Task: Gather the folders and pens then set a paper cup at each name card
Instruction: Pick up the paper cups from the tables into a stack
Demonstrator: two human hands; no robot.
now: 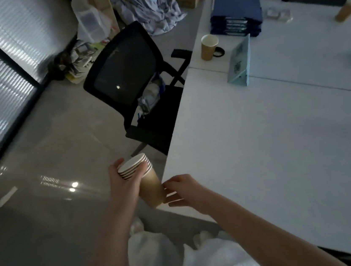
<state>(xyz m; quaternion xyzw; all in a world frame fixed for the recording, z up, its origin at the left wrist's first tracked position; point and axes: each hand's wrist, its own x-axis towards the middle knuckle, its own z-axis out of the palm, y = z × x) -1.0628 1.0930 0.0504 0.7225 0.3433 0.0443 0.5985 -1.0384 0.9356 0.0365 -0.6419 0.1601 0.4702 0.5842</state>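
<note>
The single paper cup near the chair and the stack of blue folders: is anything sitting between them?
No. In the head view, only bare white table separates the paper cup from the blue folders.

Far cup (348,8) blurred (edge cuts it).

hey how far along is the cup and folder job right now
Done: blue folders sit stacked at the table's far end, and one cup stands near a name card. In hand: left hand grips a nested cup stack, right hand at its base. Left: the stacked cups. Pens aren't visible.
</note>
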